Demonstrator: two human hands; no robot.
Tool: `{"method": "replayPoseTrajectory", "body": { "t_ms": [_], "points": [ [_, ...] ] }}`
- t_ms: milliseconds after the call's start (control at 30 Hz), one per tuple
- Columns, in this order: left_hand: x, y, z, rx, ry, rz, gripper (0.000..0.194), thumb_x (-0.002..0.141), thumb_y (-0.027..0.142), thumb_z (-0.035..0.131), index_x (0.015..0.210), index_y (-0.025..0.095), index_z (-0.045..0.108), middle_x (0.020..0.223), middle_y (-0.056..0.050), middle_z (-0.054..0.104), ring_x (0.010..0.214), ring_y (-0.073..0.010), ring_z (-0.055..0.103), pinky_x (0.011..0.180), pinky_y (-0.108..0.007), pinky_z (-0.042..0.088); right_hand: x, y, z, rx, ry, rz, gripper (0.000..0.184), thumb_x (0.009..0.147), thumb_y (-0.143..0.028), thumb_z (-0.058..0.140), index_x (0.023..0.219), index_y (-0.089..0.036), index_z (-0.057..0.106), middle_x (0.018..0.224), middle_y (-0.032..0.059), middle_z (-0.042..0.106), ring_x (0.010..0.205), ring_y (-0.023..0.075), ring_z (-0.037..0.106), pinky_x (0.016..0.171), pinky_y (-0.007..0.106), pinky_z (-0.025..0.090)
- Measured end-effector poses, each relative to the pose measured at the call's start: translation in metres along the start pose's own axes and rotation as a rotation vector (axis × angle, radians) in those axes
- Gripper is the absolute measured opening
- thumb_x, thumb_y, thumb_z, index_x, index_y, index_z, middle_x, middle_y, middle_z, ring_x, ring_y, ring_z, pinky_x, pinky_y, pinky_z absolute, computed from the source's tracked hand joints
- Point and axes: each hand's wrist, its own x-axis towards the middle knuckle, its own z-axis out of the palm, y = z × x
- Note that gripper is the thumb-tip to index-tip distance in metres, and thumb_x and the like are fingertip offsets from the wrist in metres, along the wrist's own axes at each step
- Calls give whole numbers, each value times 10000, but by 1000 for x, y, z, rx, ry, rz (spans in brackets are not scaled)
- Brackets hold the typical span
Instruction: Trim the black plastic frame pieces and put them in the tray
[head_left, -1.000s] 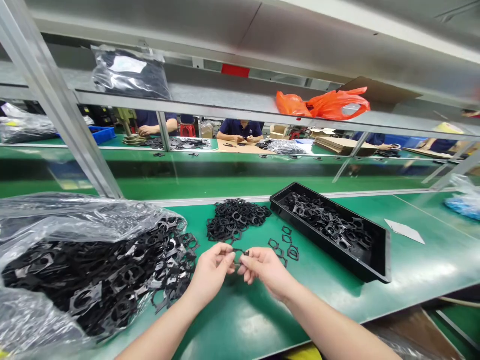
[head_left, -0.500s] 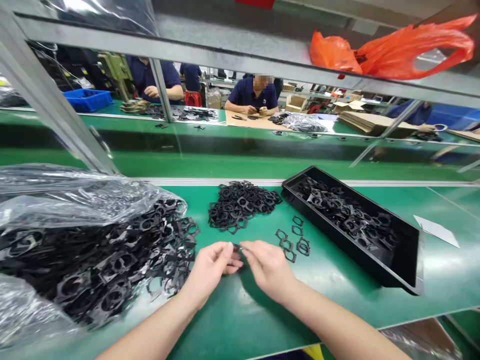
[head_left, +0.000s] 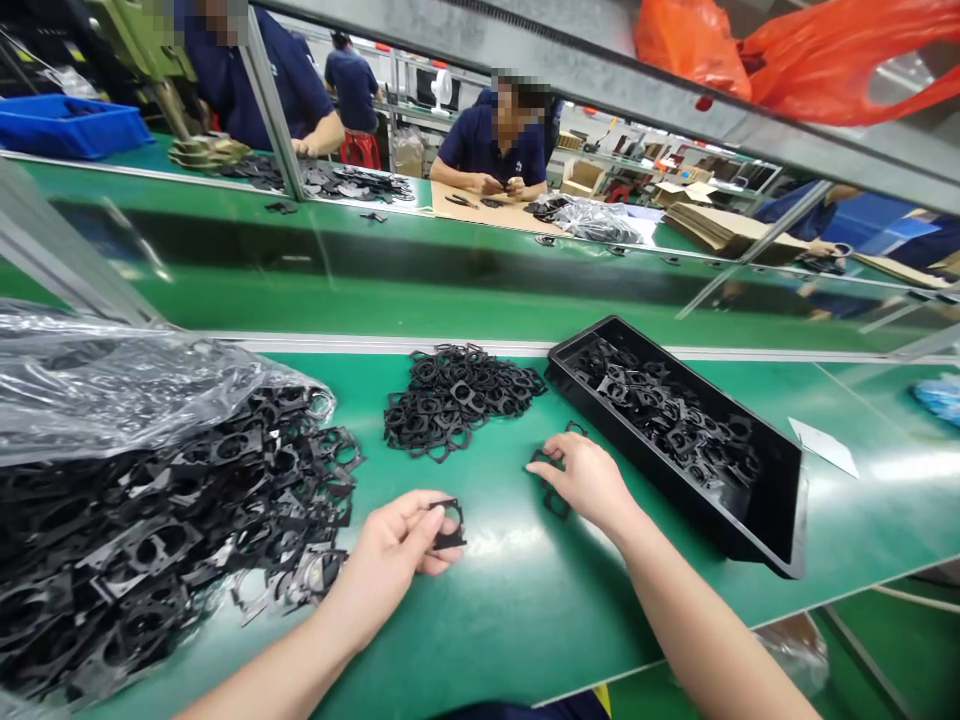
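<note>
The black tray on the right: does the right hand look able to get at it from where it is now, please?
Probably yes: the right hand rests close beside the black tray. Only the green bench top and a few small black parts lie between, and nothing tall blocks the way.

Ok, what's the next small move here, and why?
Probably the right hand should gather the small black frames by its fingers into the black tray: they lie loose on the green bench beside it, and the tray already holds similar frames. The left hand pinches another frame.

Bare left hand [head_left: 386, 560], right hand [head_left: 589, 480], forearms [head_left: 712, 630]; dark navy shirt [head_left: 525, 708].
</note>
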Motion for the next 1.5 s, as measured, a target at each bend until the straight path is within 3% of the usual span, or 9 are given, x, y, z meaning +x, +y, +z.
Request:
{"method": "replayPoseTrajectory", "body": {
  "t_ms": [333,533,700,833,900,1033,1133,1333,1500],
  "points": [
    [-2,0,1,47,0,23,517,693,565,656,985,143,594,783,-44,700,621,-166,704,531,-206,492,6,1,-4,-63,-161,-63,91,810,-245,619,744,-182,615,799,29,621,679,151,599,598,231,393],
    [-3,1,1,76,-9,18,480,713,529,650,991,144,588,810,-56,707,658,-186,712,573,-232,509,1,-8,-3,-249,-148,-192,179,863,-134,483,756,-132,626,822,86,602,703,180,595,624,256,396],
    [-2,-1,2,46,6,74,454,738,489,638,1032,147,583,879,-79,713,825,-216,699,646,-259,534,5,-10,1,-237,-103,-215,175,841,-117,471,727,-145,600,818,74,593,726,181,579,634,259,399],
    [0,-1,1,44,2,109,402,759,449,629,1029,151,610,915,-89,708,986,-236,640,701,-273,542,6,-17,2,77,-47,-266,129,812,-130,498,713,-163,574,801,43,599,656,143,536,648,260,411],
    [1,-1,1,36,3,107,387,757,443,633,1011,152,622,912,-88,706,972,-235,637,707,-282,544,5,-25,2,342,-101,-273,121,803,-159,520,694,-165,573,790,38,612,615,125,511,609,254,410],
    [-1,-1,4,26,-31,124,345,748,429,651,947,147,658,905,-85,706,870,-210,648,709,-291,541,-2,-45,10,980,-409,-125,198,781,-316,623,686,-151,570,723,38,620,544,99,495,494,216,395],
    [-3,-1,7,-53,-81,136,312,742,410,669,924,156,668,1007,-89,692,877,-203,654,711,-283,535,-6,-56,21,1291,-617,-47,265,740,-371,697,690,-139,577,678,28,617,497,81,499,457,196,394],
    [3,-4,7,-64,-88,134,216,763,344,657,846,145,667,793,-65,711,793,-188,657,703,-279,526,-11,-63,36,1468,-641,-34,244,748,-349,723,744,-134,608,677,12,623,529,83,548,545,218,459],
    [1,-11,7,85,-97,240,166,836,249,548,850,165,691,930,-65,671,829,-185,657,723,-277,543,-12,-64,36,1449,-627,42,302,639,-319,807,801,-145,620,644,-29,583,513,74,526,508,201,454]
  ]
}}
